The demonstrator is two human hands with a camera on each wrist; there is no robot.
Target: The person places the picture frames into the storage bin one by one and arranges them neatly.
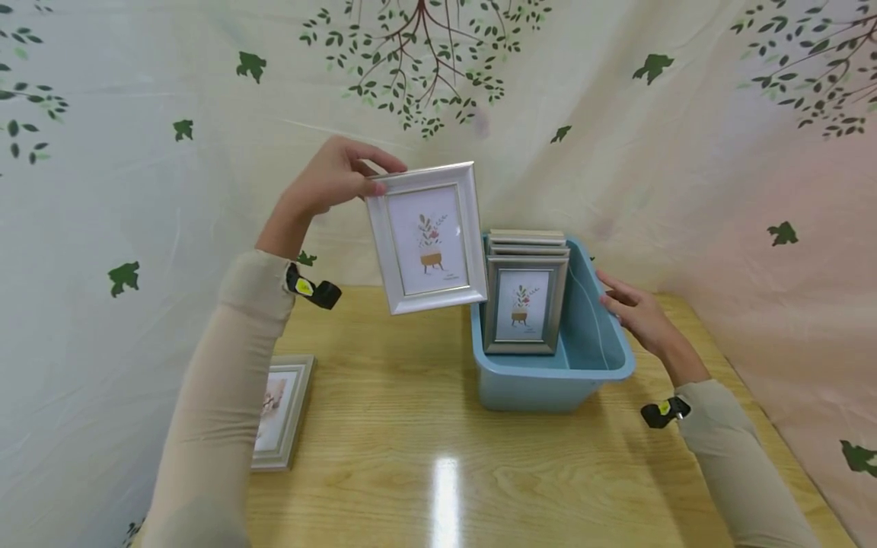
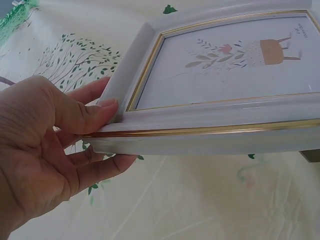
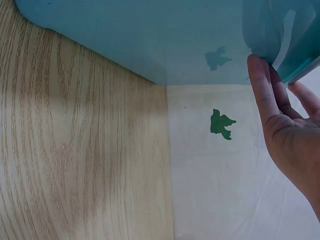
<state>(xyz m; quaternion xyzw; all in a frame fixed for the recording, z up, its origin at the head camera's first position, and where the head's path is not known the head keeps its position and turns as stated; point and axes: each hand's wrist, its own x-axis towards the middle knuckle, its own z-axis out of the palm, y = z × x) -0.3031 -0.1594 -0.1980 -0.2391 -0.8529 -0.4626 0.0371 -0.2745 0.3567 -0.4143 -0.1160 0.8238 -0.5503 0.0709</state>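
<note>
A white picture frame [image 1: 430, 237] with a potted-plant print hangs in the air, left of a blue plastic bin [image 1: 534, 392]. My left hand [image 1: 339, 179] pinches its upper left corner, thumb on the front and fingers behind, as the left wrist view also shows. At the bin's right side, my right hand [image 1: 637, 312] holds the rim, with fingers [image 3: 262, 85] against the outer wall. Inside the bin, a silver-brown picture frame [image 1: 526, 304] with a similar plant print leans upright before several other frames [image 1: 527, 238].
Another picture frame [image 1: 301, 411] lies on the wooden table [image 1: 384, 426] at the left, partly hidden by my left sleeve. A light cloth [image 1: 205, 198] printed with leaves and branches hangs behind the table and along its right side.
</note>
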